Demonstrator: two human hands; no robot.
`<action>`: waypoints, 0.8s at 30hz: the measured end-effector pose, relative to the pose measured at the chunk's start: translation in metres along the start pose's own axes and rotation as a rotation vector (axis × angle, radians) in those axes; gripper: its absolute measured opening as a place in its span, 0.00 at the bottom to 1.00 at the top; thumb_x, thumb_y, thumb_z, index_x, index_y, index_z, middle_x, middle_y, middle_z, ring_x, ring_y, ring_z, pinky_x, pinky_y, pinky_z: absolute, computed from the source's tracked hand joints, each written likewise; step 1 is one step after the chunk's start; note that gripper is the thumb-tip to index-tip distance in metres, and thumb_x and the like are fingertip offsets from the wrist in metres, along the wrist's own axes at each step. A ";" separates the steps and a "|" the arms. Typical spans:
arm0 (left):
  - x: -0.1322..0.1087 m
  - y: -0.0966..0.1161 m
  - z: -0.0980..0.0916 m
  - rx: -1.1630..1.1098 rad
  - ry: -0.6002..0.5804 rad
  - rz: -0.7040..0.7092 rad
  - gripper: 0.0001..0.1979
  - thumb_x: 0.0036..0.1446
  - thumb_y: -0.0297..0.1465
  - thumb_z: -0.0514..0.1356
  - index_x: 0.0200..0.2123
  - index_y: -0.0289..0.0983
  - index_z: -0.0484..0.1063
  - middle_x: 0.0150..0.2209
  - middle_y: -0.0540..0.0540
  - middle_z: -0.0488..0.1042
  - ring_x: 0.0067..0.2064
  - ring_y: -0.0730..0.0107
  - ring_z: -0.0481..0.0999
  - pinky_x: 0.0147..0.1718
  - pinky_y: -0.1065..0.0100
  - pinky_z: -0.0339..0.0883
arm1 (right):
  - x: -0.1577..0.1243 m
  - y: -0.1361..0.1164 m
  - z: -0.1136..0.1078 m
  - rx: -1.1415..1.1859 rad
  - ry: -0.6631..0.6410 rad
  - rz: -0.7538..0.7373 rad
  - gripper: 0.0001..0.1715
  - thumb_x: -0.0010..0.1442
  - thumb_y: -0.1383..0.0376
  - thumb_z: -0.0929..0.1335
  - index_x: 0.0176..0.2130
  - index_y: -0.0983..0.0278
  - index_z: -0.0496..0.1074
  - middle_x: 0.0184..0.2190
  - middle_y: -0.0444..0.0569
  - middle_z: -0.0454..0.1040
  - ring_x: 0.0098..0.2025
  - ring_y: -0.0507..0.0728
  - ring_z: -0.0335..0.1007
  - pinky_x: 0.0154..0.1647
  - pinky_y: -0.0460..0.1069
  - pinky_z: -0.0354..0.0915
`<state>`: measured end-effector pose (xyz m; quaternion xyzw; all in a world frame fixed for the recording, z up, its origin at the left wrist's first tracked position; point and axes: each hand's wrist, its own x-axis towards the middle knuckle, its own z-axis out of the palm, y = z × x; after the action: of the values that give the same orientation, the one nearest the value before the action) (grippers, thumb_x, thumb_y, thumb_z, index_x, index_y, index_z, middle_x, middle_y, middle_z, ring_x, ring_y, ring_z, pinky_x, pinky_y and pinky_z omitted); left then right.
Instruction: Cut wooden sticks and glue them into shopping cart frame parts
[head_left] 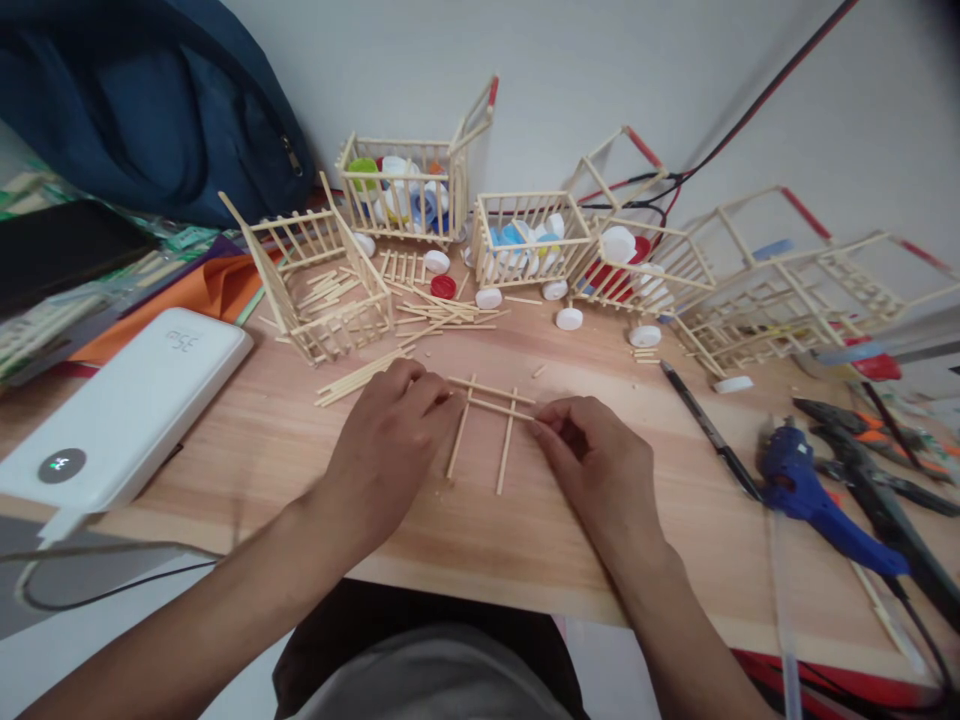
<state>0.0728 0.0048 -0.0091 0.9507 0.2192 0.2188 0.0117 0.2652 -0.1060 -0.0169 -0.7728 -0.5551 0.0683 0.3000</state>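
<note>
Two long thin sticks (505, 455) lie on the wooden table, pointing toward me, and two more cross over them near their far ends. My left hand (401, 440) has its fingers curled at the left ends of the cross sticks. The thumb and forefinger of my right hand (592, 450) pinch the right end of the nearer cross stick (499, 407). The farther cross stick (491, 389) lies just beyond it. My left fingertips are partly hidden behind the knuckles.
Several stick-built carts (397, 190) with bottle caps stand along the wall. Loose sticks (360, 380) lie beyond my left hand. A white power bank (127, 400) is at left, a blue backpack (150, 110) behind. A pen (709, 430), blue glue gun (802, 490) and pliers (870, 480) lie right.
</note>
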 end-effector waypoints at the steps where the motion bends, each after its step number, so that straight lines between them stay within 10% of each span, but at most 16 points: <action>1: 0.000 0.000 0.000 0.000 -0.009 -0.005 0.10 0.62 0.24 0.53 0.42 0.32 0.73 0.37 0.44 0.74 0.41 0.61 0.65 0.42 0.60 0.67 | 0.000 0.000 0.000 -0.003 -0.003 -0.001 0.06 0.59 0.61 0.68 0.33 0.61 0.71 0.28 0.44 0.72 0.30 0.54 0.67 0.33 0.48 0.62; 24: 0.001 0.003 -0.004 -0.018 -0.007 -0.042 0.09 0.61 0.24 0.54 0.40 0.33 0.74 0.34 0.43 0.74 0.39 0.62 0.67 0.42 0.57 0.68 | -0.004 -0.005 -0.002 -0.043 0.083 -0.035 0.09 0.60 0.61 0.67 0.40 0.62 0.71 0.36 0.49 0.72 0.35 0.56 0.69 0.36 0.50 0.66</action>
<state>0.0728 0.0017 -0.0046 0.9465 0.2371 0.2174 0.0256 0.2608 -0.1094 -0.0139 -0.7714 -0.5569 0.0189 0.3072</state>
